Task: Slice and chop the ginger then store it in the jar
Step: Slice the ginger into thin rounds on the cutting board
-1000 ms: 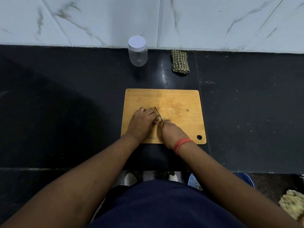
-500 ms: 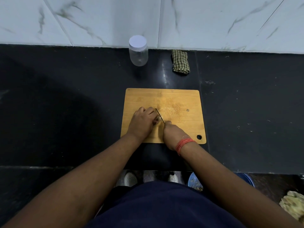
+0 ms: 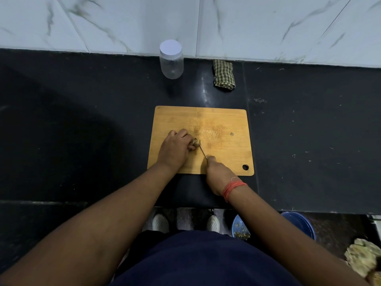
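Ginger (image 3: 194,143), likely small, firm and prone to rolling, is lying on the cutting board (image 3: 226,120), where the left hand (image 3: 175,148) is pinching it while the right hand (image 3: 218,173) is gripping the knife (image 3: 202,152) beside it.

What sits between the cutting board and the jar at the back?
Nothing: the head view shows bare black counter between cutting board and jar.

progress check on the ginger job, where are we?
Done: little that shows; no cut pieces can be made out on the cutting board. In hand: the left hand holds the ginger while the right hand works the knife against it. Left: chopping, then filling the jar, which looks empty with its lid on.
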